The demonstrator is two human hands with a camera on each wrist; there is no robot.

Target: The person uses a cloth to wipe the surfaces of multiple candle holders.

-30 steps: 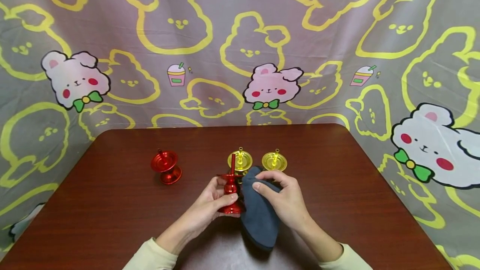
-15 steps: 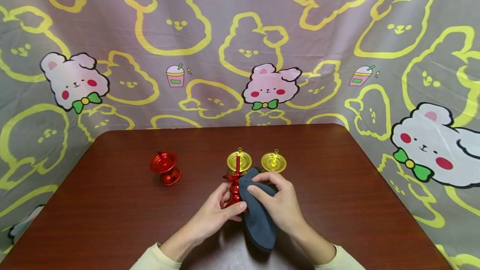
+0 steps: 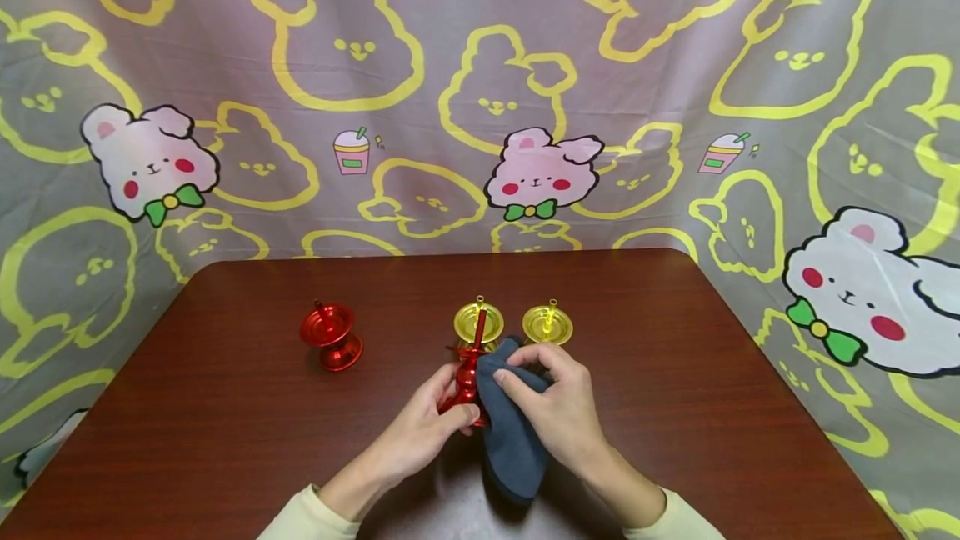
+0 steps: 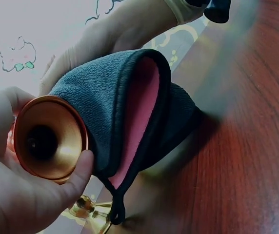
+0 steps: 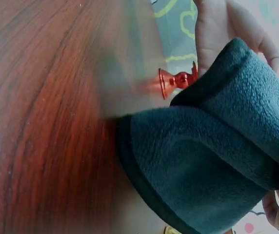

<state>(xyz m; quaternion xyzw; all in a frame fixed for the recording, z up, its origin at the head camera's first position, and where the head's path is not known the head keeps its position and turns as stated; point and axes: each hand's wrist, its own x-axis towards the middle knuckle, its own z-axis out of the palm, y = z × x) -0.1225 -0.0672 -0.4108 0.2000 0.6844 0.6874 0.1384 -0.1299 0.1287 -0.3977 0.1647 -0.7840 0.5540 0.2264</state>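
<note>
My left hand [image 3: 412, 432] grips a red metal candle holder [image 3: 467, 380] low on its body, its thin stem on top leaning slightly right. The hollow gold-toned underside of the holder's base [image 4: 66, 139] faces the left wrist camera. In my right hand [image 3: 566, 407], a dark blue-grey cloth [image 3: 512, 440] is pinched between thumb and fingers. The folded cloth lies against the holder's right side and hangs down below the hand. Its pink inner side [image 4: 142, 117] shows in the left wrist view. The fingers behind the cloth are hidden.
Another red candle holder [image 3: 330, 333] stands on the brown table [image 3: 225, 423] to the left. Two gold candle holders [image 3: 478, 323] [image 3: 547, 326] stand just beyond my hands. A patterned cloth curtain [image 3: 420, 132] hangs behind the table.
The held candle holder has moved a little to the right, and its top now leans right. The cloth and my right hand have shifted slightly left against it.
</note>
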